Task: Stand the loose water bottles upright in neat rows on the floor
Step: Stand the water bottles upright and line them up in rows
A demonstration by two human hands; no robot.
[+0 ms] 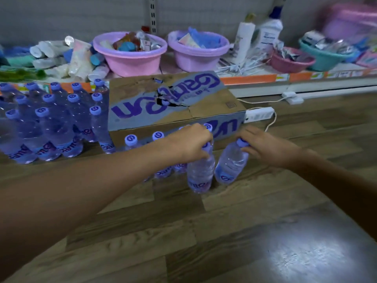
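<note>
We look down at a wood-patterned floor (224, 231) with both our arms reaching forward. Our left hand (191, 139) has its fingers (204, 154) curled and pinching the purple cap of one water bottle (201, 174), which hangs upright with its long axis nearly vertical and its base at or just above the floor; we cannot tell if it touches. Our right hand (265, 146) pinches the cap of a second bottle (231, 164), just beside the first on its right. This one leans, its cap tipped toward the right hand and its base angled toward the first bottle.

Behind the left hand, a short row of standing bottles (158, 156) runs leftward in front of a torn cardboard box (173, 103). A larger block of upright bottles (51, 119) fills the far left.

The move ahead, as we judge it, turns on the tilt of the right-hand bottle: its base must swing under its cap so it stands straight. Both bottles sit at the right end of the row, each already directly under its own hand.
</note>
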